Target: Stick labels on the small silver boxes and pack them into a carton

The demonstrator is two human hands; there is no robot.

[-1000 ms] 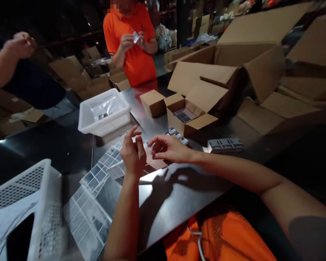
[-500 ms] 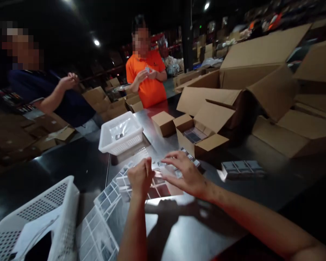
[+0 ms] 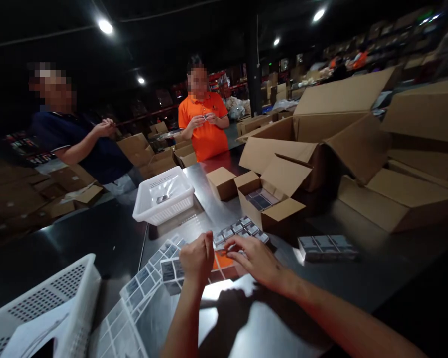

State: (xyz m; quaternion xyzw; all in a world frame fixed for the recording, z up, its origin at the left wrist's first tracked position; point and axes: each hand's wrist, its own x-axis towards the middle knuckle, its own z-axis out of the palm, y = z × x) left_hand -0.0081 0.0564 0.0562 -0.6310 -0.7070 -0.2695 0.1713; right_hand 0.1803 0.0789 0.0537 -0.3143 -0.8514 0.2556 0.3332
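Observation:
My left hand (image 3: 197, 259) is closed in a fist, thumb upward, over a glossy gridded block (image 3: 171, 272) at the middle of the metal table. What its fingers hold is hidden. My right hand (image 3: 257, 261) reaches in from the right, thumb and fingers bent but apart. Its fingertips are close to an orange-tinted, gridded shiny surface (image 3: 223, 260) between the hands. Just beyond lies a group of small silvery packs (image 3: 239, 228). On the left, gridded clear sheets (image 3: 144, 283) overlap each other.
A white basket (image 3: 164, 196) stands behind my hands, and another perforated basket (image 3: 80, 298) at lower left. An open carton (image 3: 271, 199), a small closed box (image 3: 221, 183) and a row of packs (image 3: 327, 247) lie rightward. Two people (image 3: 205, 124) stand across the table.
My right hand's fingers have curled closer together and come nearer the gridded surface. My left fist stays much the same. The camera view has tipped upward a little.

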